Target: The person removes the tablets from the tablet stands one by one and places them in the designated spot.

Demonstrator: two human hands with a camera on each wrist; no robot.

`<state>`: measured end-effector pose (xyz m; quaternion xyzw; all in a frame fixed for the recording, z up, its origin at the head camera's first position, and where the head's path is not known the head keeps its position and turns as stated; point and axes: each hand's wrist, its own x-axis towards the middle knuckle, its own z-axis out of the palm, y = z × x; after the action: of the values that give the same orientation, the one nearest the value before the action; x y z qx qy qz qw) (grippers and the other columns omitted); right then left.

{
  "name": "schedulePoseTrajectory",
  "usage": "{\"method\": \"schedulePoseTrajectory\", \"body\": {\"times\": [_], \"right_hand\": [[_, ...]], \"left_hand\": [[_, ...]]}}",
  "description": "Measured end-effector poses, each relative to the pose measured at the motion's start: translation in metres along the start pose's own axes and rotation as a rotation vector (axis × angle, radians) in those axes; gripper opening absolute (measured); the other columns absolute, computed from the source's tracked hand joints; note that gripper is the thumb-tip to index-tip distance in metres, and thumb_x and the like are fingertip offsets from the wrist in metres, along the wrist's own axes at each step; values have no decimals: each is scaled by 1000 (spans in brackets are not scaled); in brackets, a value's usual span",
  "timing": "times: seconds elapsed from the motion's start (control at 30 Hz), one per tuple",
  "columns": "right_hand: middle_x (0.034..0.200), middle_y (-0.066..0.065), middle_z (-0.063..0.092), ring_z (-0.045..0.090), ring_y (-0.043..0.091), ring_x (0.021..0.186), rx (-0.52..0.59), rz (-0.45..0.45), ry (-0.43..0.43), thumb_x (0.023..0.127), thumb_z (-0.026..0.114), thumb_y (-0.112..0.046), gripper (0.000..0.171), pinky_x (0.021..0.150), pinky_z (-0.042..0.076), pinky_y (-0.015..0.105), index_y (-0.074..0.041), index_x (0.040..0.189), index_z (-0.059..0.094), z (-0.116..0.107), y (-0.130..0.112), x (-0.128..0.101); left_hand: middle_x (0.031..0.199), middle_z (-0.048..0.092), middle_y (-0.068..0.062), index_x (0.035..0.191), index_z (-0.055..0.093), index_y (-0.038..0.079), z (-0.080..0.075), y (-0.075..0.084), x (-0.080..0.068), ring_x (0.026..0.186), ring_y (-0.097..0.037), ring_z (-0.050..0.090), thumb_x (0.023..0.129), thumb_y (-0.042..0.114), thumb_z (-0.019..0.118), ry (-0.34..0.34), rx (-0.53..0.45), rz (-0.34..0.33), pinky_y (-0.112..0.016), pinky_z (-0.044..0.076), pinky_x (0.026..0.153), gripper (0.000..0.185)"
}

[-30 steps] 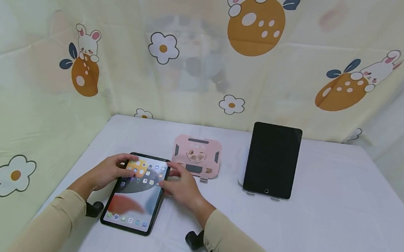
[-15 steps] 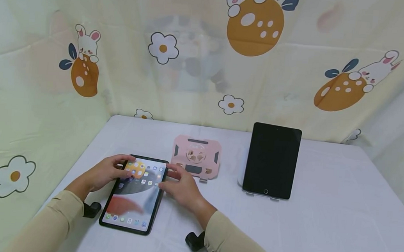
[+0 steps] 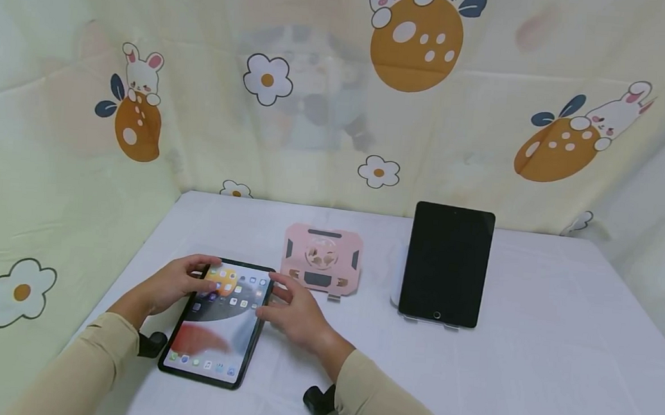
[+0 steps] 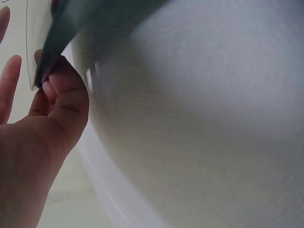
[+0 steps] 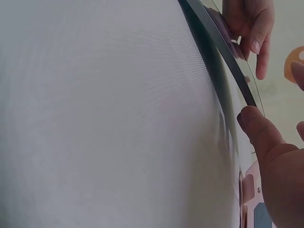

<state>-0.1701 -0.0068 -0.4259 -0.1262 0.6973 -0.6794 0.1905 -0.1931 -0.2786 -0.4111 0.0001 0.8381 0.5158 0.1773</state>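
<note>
A tablet (image 3: pixel 208 327) with a black frame and its home screen lit lies on the left part of the table. My left hand (image 3: pixel 173 283) grips its upper left edge, the thumb over the screen; in the left wrist view its bent thumb (image 4: pixel 66 90) meets the tablet's dark rim (image 4: pixel 57 42). On the other side my right hand (image 3: pixel 296 311) touches the upper right edge, index finger near the top corner and thumb lower down. The right wrist view has the right thumb (image 5: pixel 259 126) against the rim, with other fingers spread apart from it.
Behind my right hand lies a pink plate (image 3: pixel 349 250) with grey pads and a round centre. A second tablet (image 3: pixel 447 267), screen dark, leans upright on a pale stand at the back right. A white cloth covers the table (image 3: pixel 560 352); patterned curtains (image 3: pixel 315 123) enclose it.
The lit tablet has shifted slightly to the left and toward me. The right hand has followed it left, its thumb now at the rim. The left hand has barely moved.
</note>
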Motion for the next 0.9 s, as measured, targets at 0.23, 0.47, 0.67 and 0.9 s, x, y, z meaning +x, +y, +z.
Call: {"method": "schedulePoseTrajectory", "body": {"times": [0.23, 0.47, 0.67, 0.9], "right_hand": [[151, 20, 41, 55, 35, 126, 4, 2, 5, 87, 75, -5, 71, 96, 51, 39, -8, 151, 43, 0, 2, 0], [149, 22, 44, 54, 32, 128, 48, 0, -8, 88, 75, -2, 74, 96, 50, 36, -6, 152, 39, 0, 4, 2], [150, 22, 43, 50, 31, 132, 55, 2, -13, 88, 74, -3, 73, 99, 48, 35, -5, 152, 40, 0, 6, 4], [149, 25, 42, 47, 34, 135, 37, -18, -15, 89, 72, -2, 69, 101, 45, 36, -2, 150, 41, 0, 6, 4]], "left_hand": [[150, 33, -31, 146, 44, 0, 0, 1, -3, 125, -42, 47, 92, 16, 72, -19, -12, -12, -51, 43, 103, 63], [152, 31, -32, 148, 42, 0, 1, 3, -3, 130, -45, 43, 94, 18, 71, -23, 10, -27, -56, 38, 106, 64], [150, 34, -33, 147, 42, 0, 1, 3, -2, 130, -45, 42, 94, 17, 71, -20, 10, -39, -55, 39, 107, 63], [149, 35, -34, 149, 39, 1, 1, 3, -4, 127, -43, 46, 94, 20, 71, -9, 20, -54, -55, 39, 106, 67]]}}
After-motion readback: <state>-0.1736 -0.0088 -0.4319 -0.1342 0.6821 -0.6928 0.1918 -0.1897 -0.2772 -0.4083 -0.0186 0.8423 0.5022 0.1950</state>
